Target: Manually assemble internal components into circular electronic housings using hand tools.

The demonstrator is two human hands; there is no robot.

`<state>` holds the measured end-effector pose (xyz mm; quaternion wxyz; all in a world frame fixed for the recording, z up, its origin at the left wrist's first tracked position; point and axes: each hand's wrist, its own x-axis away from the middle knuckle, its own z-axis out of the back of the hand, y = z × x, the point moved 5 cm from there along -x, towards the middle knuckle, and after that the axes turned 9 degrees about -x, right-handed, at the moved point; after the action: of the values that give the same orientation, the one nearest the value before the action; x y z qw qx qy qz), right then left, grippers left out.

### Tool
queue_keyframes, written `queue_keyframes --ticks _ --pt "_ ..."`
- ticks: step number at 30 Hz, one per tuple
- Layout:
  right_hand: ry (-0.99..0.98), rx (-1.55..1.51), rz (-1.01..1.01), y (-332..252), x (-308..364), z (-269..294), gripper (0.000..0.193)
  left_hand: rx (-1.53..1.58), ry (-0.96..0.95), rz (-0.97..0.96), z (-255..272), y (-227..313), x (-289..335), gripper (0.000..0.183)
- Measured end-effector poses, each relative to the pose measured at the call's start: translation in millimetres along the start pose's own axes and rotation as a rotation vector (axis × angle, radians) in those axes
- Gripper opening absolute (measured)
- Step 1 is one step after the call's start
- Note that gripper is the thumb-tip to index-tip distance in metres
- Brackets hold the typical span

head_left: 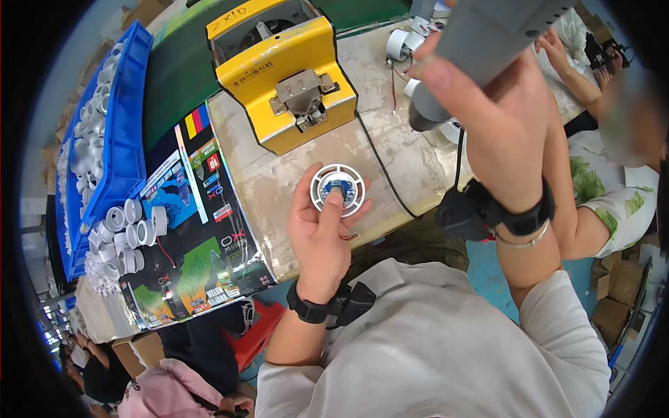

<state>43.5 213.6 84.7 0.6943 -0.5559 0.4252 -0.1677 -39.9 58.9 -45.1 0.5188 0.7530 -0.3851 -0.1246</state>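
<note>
Over the front part of the table, my left hand (322, 233) is closed round a white slotted round housing (357, 182). Its thumb presses on a small blue circuit board (340, 186) at the centre of the housing. My right hand (507, 132) is raised at the upper right, wrapped round a thick grey tubular tool (481, 42) with a rounded lower end. The tool is apart from the housing, and its top runs out of the picture. Which kind of tool it is cannot be made out.
A yellow machine (293, 83) stands behind my left hand. A black cord (381, 161) crosses the table beside it. At the left, a blue bin (118, 150) holds white parts; several white rings (125, 233) lie by it. White wired parts (398, 45) and a co-worker's arm (575, 80) are at the right.
</note>
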Motion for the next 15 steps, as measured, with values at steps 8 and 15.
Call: queue_keyframes --ticks 8,15 --pt "0.189 -0.35 0.042 -32 -26 -58 0.052 0.025 0.071 0.026 28 -27 -15 0.035" --pt "0.057 -0.318 0.083 8 -41 -94 0.04 0.044 0.056 0.046 28 -23 -17 0.035"
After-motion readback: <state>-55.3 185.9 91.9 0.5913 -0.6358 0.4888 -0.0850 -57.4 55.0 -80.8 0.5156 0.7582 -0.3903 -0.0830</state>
